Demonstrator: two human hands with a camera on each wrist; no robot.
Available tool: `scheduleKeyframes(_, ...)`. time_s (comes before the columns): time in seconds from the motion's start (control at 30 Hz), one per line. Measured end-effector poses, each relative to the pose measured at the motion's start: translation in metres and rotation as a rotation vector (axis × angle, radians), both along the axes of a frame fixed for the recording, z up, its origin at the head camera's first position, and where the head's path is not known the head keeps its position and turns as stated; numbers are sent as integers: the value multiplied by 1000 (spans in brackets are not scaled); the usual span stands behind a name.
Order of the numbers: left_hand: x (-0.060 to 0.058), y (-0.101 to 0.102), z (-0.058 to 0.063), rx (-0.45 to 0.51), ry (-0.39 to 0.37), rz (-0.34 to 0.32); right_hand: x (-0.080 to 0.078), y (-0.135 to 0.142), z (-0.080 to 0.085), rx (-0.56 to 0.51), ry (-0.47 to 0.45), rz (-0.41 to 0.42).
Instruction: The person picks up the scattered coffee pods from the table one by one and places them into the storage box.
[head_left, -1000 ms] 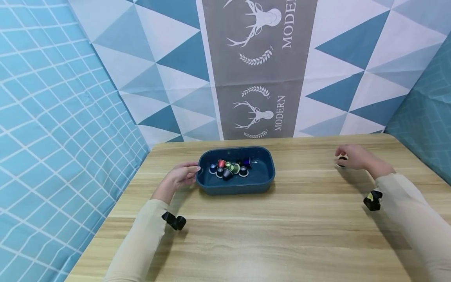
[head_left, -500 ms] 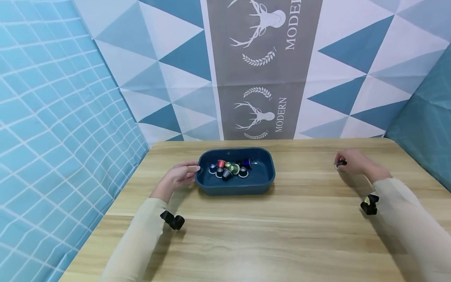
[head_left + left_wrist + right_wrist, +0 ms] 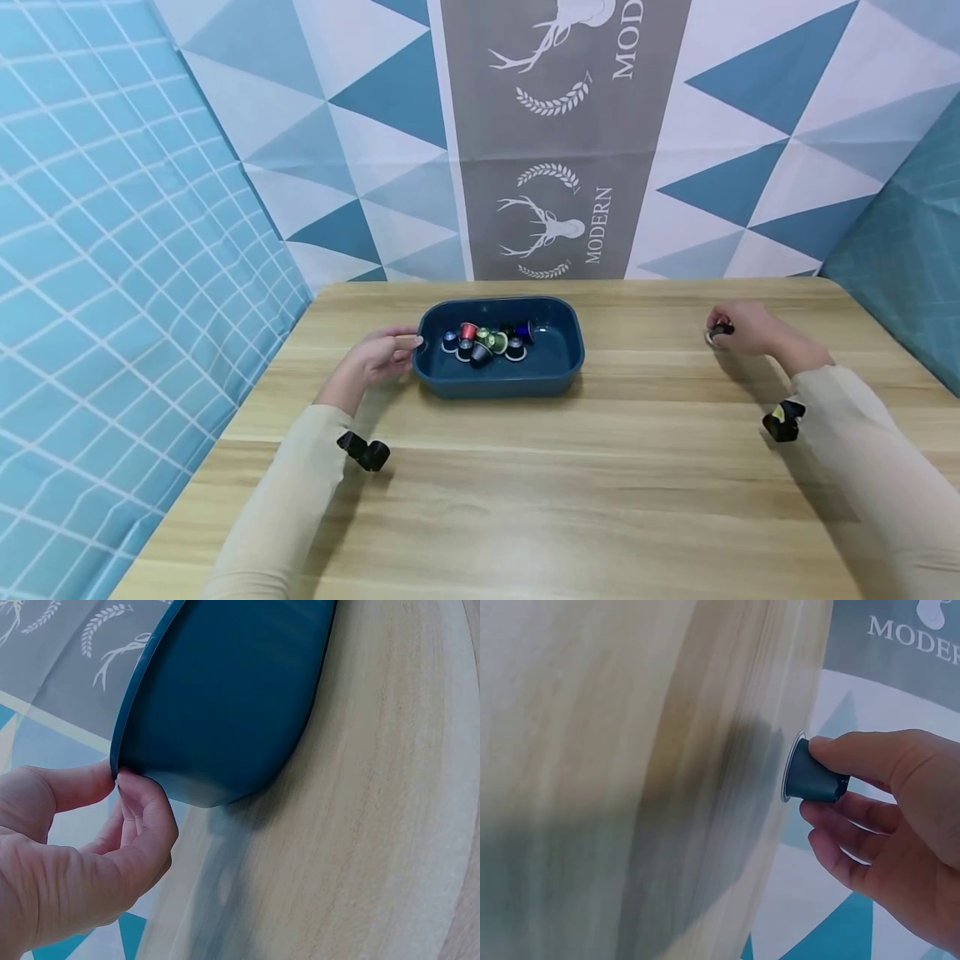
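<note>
In the head view, a dark blue plastic basin (image 3: 498, 387) stands at the back of the table, with several coffee capsules lying in it. Among them are a red capsule (image 3: 468, 331), green capsules and dark ones. My left hand (image 3: 378, 354) is at its left end. The left wrist view shows thumb and index finger pinching the basin's rim (image 3: 139, 694). Far to the right, my right hand (image 3: 750, 327) holds a dark coffee capsule (image 3: 817, 774) between thumb and fingers, its silver-rimmed side facing the tabletop. Whether that rim touches the wood, I cannot tell.
The wooden table (image 3: 540, 483) stretches between both arms. A patterned cloth wall (image 3: 555, 150) rises right behind its back edge, with a blue checked cloth (image 3: 112, 250) on the left and a teal one (image 3: 907, 242) on the right. Each wrist carries a black camera.
My right hand's fingers have come around the dark capsule and now pinch it, with a slight shift left. My left hand and the basin stay in place; the head view tilts slightly.
</note>
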State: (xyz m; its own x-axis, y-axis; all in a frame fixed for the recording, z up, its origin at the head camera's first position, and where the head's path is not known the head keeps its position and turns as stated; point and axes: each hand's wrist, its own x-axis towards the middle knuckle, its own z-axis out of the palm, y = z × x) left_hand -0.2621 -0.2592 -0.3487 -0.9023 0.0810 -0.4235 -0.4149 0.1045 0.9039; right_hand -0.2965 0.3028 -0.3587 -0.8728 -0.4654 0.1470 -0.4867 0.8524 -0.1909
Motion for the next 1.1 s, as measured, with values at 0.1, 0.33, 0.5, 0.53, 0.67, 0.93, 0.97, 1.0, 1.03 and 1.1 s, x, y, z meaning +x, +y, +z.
scheduleKeyframes(0.1,-1,1,3,4,-3,0,-1,-4,3,-4,6,10)
scheduleKeyframes(0.33,-2,1,6,10,-10,-3,-1,-16,12,-6,18,55)
scheduleKeyframes(0.5,-2,1,9,13,-13,0,1,-28,20,-15,1,62)
scheduleKeyframes(0.53,-1,1,9,17,-15,3,1,-30,22,-16,-2,61)
scheduleKeyframes(0.67,0,1,9,21,-21,8,4,-40,28,-13,-28,61)
scheduleKeyframes(0.93,0,2,7,27,-26,14,12,-61,42,-10,-28,109)
scheduleKeyframes(0.97,0,2,6,29,-28,14,12,-64,44,-10,-20,116)
scheduleKeyframes(1.0,0,2,6,30,-28,13,13,-67,45,-8,-14,122)
scheduleKeyframes(1.03,0,2,6,32,-29,10,14,-69,47,-5,-6,129)
scheduleKeyframes(1.1,0,2,4,38,-31,8,15,-74,50,1,4,136)
